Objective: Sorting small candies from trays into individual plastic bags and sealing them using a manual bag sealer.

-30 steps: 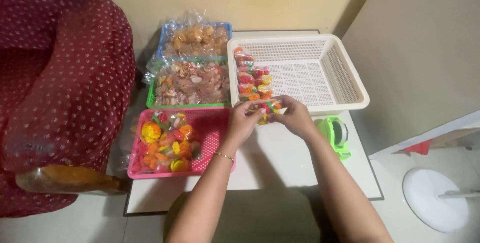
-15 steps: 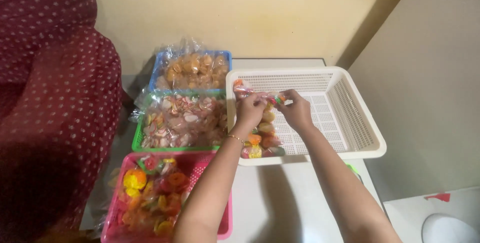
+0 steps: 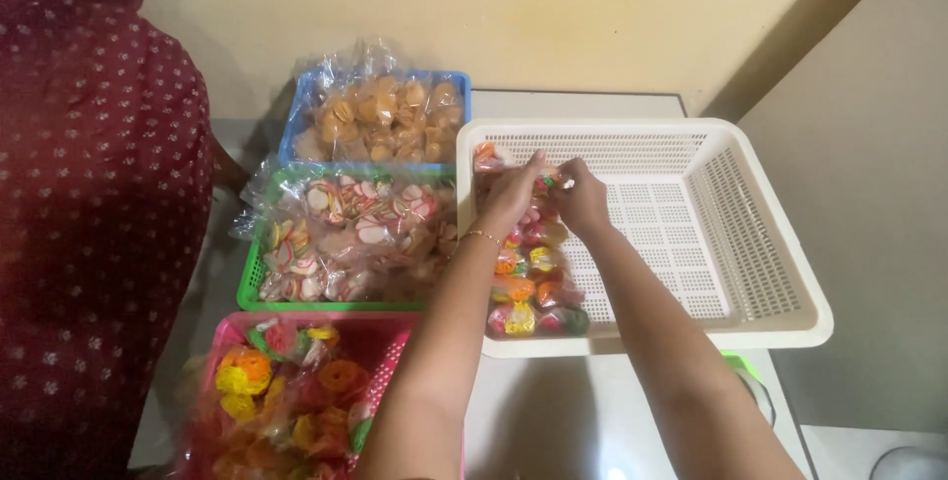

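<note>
Head view: a white bench is seen from above, with four baskets standing on it. The largest thing on it is a cream perforated basket at the right side of the bench, reaching to its far edge. Along the left wall of this basket a row of small clear packets of coloured sweets is laid, from the near wall toward the far one. At the left side of the bench three smaller baskets are placed in a line: a blue basket of pale brown crackers in clear bags at the far edge, a green basket of pink and white crackers just in front of it, and a pink basket of orange, yellow and red sweets at the near edge. A dark red dotted cloth is seen beyond the left edge of the bench.

Both hands are held inside the cream basket, near its far left corner. One small packet of sweets is held between them, at the far end of the row. The left hand, with a thin bracelet at the wrist, has its fingers closed on the left end of the packet. The right hand has its fingers pinched on the right end.
</note>
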